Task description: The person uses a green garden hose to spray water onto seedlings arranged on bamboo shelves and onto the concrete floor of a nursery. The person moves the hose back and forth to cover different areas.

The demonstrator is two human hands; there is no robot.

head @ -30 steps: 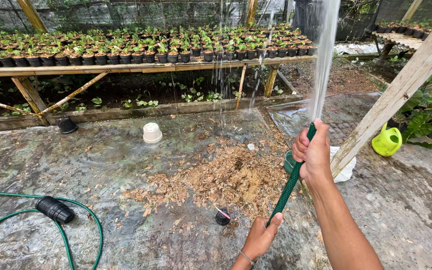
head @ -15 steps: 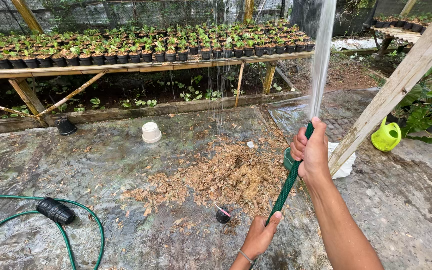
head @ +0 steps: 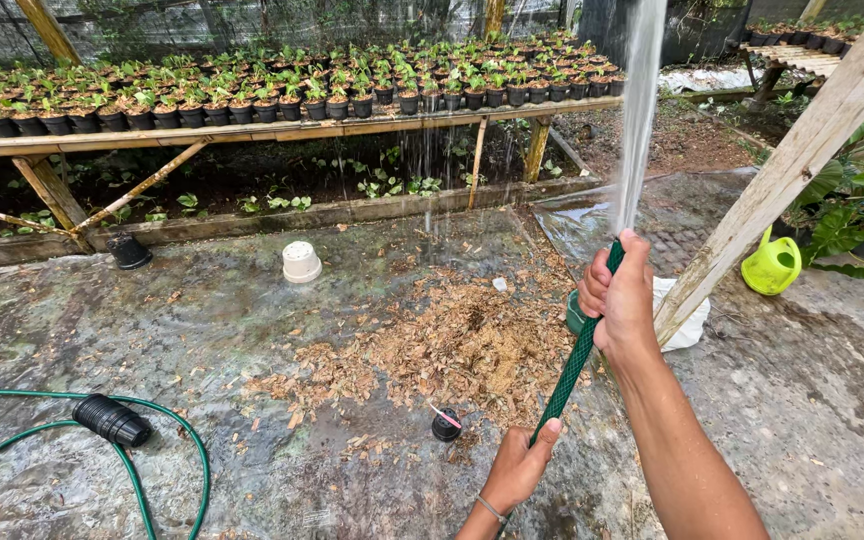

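My right hand (head: pixel 620 298) grips the end of a green garden hose (head: pixel 574 362) and points it upward. A jet of water (head: pixel 638 110) shoots from it toward the top of the view, and drops fall over the bench. My left hand (head: pixel 517 467) holds the same hose lower down, near the bottom edge. A long wooden bench (head: pixel 252 130) at the back carries several rows of small black pots with seedlings (head: pixel 322 95). More of the hose (head: pixel 152 440) loops on the wet ground at the lower left.
A slanted wooden post (head: pixel 792 165) stands right of my hands, with a white bag (head: pixel 690 325) at its foot. A lime watering can (head: pixel 774 264) sits beyond it. On the wet ground lie a brown leaf pile (head: pixel 452 345), an upturned white pot (head: pixel 301 262) and black pots (head: pixel 112 420).
Both hands have stayed on the hose with the water still spraying upward. The view has shifted slightly; the hose end has hardly moved.
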